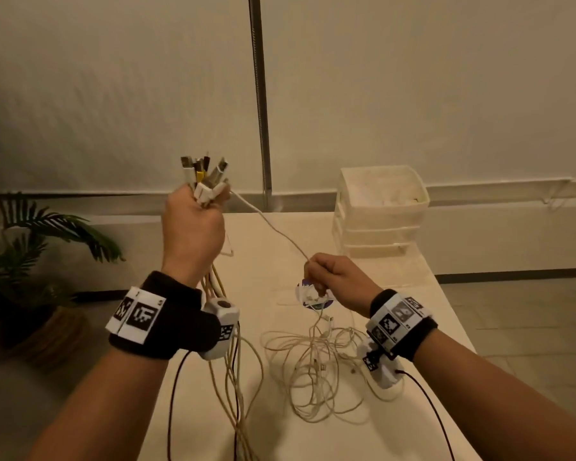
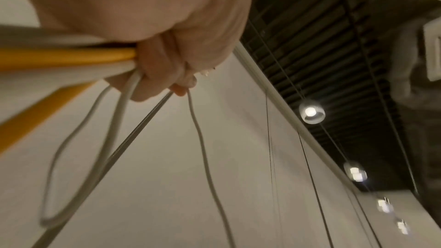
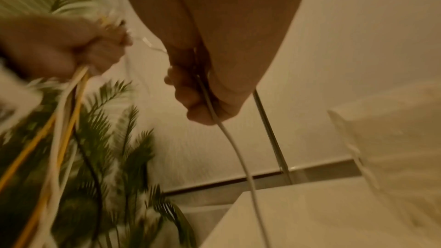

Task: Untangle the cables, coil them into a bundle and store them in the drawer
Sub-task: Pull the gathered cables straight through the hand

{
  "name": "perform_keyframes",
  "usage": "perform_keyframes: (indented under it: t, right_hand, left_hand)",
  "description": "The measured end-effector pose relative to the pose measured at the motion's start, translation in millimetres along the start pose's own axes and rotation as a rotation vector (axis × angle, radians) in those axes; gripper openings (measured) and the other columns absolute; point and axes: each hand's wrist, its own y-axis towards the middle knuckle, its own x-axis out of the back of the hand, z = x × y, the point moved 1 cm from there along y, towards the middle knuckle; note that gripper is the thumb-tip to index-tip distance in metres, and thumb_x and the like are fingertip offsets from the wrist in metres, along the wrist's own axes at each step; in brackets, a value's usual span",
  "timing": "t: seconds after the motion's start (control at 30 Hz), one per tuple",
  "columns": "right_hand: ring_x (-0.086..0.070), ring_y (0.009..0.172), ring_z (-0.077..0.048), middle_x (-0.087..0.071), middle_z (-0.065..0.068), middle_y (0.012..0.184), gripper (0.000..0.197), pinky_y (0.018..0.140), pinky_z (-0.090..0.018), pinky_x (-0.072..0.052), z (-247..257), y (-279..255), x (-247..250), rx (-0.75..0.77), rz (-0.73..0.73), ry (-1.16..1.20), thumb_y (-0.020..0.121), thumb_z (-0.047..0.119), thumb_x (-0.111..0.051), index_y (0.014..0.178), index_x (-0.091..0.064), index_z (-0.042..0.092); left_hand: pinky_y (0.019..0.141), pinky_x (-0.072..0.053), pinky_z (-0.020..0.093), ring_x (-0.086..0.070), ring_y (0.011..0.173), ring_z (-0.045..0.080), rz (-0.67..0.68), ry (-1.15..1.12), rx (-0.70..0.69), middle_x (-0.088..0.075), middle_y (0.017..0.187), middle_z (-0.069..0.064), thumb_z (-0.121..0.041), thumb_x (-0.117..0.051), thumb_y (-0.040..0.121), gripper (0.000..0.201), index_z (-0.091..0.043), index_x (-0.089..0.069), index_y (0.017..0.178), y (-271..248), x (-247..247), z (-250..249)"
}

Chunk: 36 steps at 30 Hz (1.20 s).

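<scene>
My left hand (image 1: pixel 193 224) is raised above the table's left side and grips a bunch of cable ends (image 1: pixel 204 176), their plugs sticking up out of the fist. White, yellow and dark cables (image 1: pixel 230 371) hang from it past the wrist; in the left wrist view the fingers (image 2: pixel 164 67) curl round them. One white cable (image 1: pixel 273 227) runs taut from that fist down to my right hand (image 1: pixel 333 281), which grips it lower and nearer; the right wrist view shows this cable (image 3: pixel 210 108) passing through the curled fingers. A loose tangle of white cables (image 1: pixel 316 371) lies on the table (image 1: pixel 423 294).
A white plastic drawer unit (image 1: pixel 379 211) stands at the table's far right, drawers closed. A small round printed card (image 1: pixel 313 296) lies under my right hand. A potted palm (image 1: pixel 30 254) stands on the floor to the left. A metal pole (image 1: pixel 260 94) runs up the wall behind.
</scene>
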Motion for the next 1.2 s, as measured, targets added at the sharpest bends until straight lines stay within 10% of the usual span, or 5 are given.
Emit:
perform_keyframes:
  t: [0.2,0.43,0.6,1.0,1.2]
  right_hand:
    - [-0.036,0.054,-0.012,-0.039,0.000,0.058,0.028,0.055,-0.024,-0.036,5.9,11.2,0.7,-0.050,-0.068,0.133,0.101,0.012,-0.040,0.078,-0.058,0.010]
    - [-0.037,0.054,-0.010,-0.043,-0.004,0.061,0.028,0.060,-0.030,-0.037,38.2,2.8,1.7,0.099,0.013,0.159,0.101,0.011,-0.042,0.086,-0.060,-0.004]
    - [-0.039,0.058,-0.016,-0.045,-0.004,0.061,0.028,0.057,-0.022,-0.036,43.5,-12.1,12.5,0.124,0.086,0.107,0.102,0.010,-0.040,0.089,-0.062,0.000]
    - [-0.040,0.053,-0.013,-0.044,0.001,0.057,0.031,0.058,-0.029,-0.038,-25.5,-7.3,-7.6,-0.048,0.030,0.056,0.103,0.017,-0.039,0.078,-0.055,0.013]
    - [-0.029,0.049,-0.012,-0.035,-0.005,0.056,0.033,0.049,-0.022,-0.028,-21.3,-0.4,-11.8,-0.135,-0.053,0.256,0.103,0.016,-0.038,0.077,-0.054,0.007]
  left_hand:
    - [0.061,-0.049,0.036,-0.055,0.066,0.011,-0.028,-0.004,-0.034,-0.066,0.085,-0.003,-0.028,-0.062,0.095,0.008,-0.034,-0.065,0.098,-14.3,3.1,13.1]
    - [0.077,-0.051,0.019,-0.066,0.090,0.004,0.573,0.105,-0.163,-0.074,0.101,-0.005,-0.012,-0.066,0.090,0.023,-0.020,-0.072,0.111,-49.5,-45.4,17.0]
    - [0.060,-0.040,0.032,-0.058,0.066,0.017,0.547,0.242,-0.223,-0.064,0.066,-0.004,-0.015,-0.066,0.089,0.019,-0.014,-0.065,0.070,-41.9,-50.1,17.6]
    - [0.061,-0.046,0.036,-0.058,0.070,0.019,-0.048,0.019,0.020,-0.061,0.073,-0.005,-0.031,-0.062,0.094,0.017,-0.026,-0.065,0.078,12.5,-6.6,16.3]
    - [0.059,-0.051,0.038,-0.063,0.070,0.017,0.117,0.129,-0.174,-0.071,0.082,-0.001,-0.031,-0.067,0.090,0.019,-0.014,-0.072,0.096,-17.4,-14.3,17.8]
